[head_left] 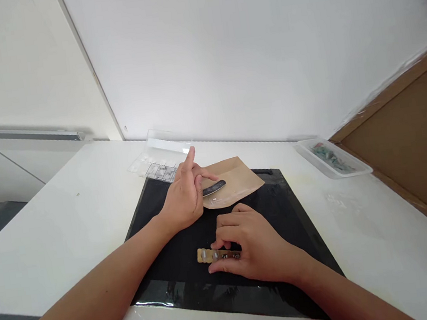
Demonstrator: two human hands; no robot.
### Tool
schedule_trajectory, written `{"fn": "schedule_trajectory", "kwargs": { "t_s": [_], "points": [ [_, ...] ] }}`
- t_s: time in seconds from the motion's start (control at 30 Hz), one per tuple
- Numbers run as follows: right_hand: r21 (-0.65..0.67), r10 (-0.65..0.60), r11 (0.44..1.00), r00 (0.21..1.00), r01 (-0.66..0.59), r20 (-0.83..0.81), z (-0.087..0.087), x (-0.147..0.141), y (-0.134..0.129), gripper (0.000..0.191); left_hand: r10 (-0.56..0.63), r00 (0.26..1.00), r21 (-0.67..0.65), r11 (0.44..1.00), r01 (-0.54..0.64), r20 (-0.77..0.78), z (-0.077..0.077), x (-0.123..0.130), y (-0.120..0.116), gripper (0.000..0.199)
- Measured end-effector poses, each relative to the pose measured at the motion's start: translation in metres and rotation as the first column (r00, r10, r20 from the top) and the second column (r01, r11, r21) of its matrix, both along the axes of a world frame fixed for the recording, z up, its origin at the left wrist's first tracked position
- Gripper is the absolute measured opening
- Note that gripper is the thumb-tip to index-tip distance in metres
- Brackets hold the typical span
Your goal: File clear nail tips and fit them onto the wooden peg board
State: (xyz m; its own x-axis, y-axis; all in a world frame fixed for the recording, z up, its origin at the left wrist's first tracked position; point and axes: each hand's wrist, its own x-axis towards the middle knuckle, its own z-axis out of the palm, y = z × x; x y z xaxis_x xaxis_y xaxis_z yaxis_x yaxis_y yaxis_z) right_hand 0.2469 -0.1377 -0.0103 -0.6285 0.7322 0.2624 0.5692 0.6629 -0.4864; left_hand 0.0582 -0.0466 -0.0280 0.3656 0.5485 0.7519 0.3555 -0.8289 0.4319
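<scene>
My left hand point(186, 193) is over the left side of a sheet of brown paper point(238, 175). A dark, curved nail file point(215, 187) sticks out to the right from behind its thumb. The index finger points up and another finger stretches along the file; the hand hides the rest of the file. Closer to me, my right hand point(250, 241) has its thumb and fingers closed around a short tan strip point(202, 256) with several small glossy pieces, like nail tips, along it. The strip's right end is covered by that hand. Both hands are above a black mat point(198, 286).
Behind my left hand lie clear plastic sheets point(145, 158) and a dark-lined grid point(158, 172). A clear tray point(333, 158) of greenish bits stands at the right, beside a brown board point(409, 136). A white wall closes off the back of the white table point(69, 219).
</scene>
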Motion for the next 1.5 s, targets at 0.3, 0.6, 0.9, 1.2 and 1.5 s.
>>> {"fn": "schedule_trajectory", "kwargs": {
  "t_s": [0.3, 0.6, 0.9, 1.2, 1.5],
  "points": [
    [-0.003, 0.006, 1.000, 0.999, -0.005, 0.034, 0.002, -0.001, -0.001, 0.035, -0.010, 1.000, -0.005, 1.000, 0.010, -0.007, 0.002, -0.001, -0.002, 0.068],
    [-0.039, 0.004, 0.999, 0.999, -0.002, 0.044, 0.001, 0.000, -0.002, 0.028, -0.038, 0.999, -0.016, 0.999, 0.037, -0.022, 0.002, -0.004, -0.003, 0.069],
    [-0.033, 0.006, 0.999, 1.000, -0.005, 0.019, 0.001, -0.001, -0.001, 0.029, -0.013, 0.999, -0.014, 1.000, 0.012, -0.032, 0.000, -0.005, -0.002, 0.065],
    [-0.068, 0.008, 0.998, 0.999, -0.006, 0.035, -0.002, 0.001, 0.000, 0.036, -0.014, 0.999, -0.004, 1.000, 0.014, -0.030, -0.001, -0.005, -0.001, 0.064],
    [-0.079, 0.011, 0.997, 0.999, -0.007, 0.043, -0.001, 0.001, 0.000, 0.039, 0.050, 0.997, 0.062, 0.997, -0.047, -0.051, 0.004, -0.010, 0.004, 0.054]
  ]
}}
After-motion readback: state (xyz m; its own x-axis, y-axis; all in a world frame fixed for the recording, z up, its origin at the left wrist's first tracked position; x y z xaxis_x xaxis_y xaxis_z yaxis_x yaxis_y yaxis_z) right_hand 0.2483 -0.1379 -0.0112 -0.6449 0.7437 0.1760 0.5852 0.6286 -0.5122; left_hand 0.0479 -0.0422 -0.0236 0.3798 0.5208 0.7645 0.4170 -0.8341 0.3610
